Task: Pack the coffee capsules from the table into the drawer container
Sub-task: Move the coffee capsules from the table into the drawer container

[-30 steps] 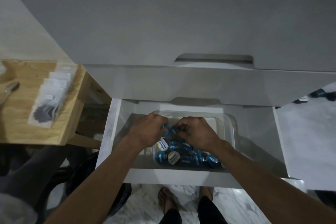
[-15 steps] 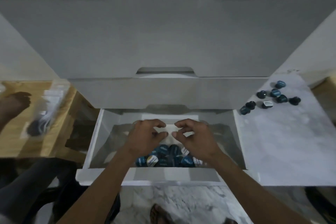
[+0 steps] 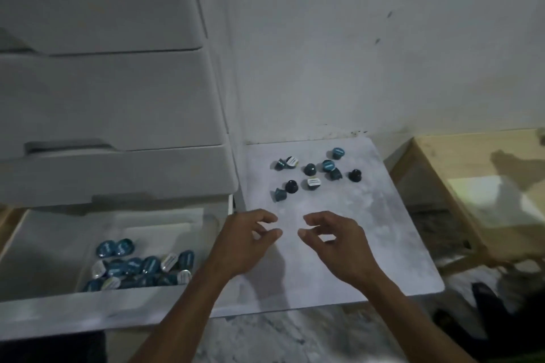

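Observation:
Several dark blue coffee capsules lie scattered at the far part of a white marble-look table. My left hand and my right hand hover side by side over the table's near half, fingers curled apart, nothing in them, a short way in front of the capsules. At lower left the pulled-out drawer holds a clear container with several blue and silver-lidded capsules heaped in its near end.
A white drawer cabinet rises behind the drawer, its upper drawers closed. A white wall backs the table. A pale wooden bench stands to the right. A marble floor shows below the table's front edge.
Both hands have left the container in the drawer and moved right over the table, empty. The view has swung right, so the table's capsules now lie ahead.

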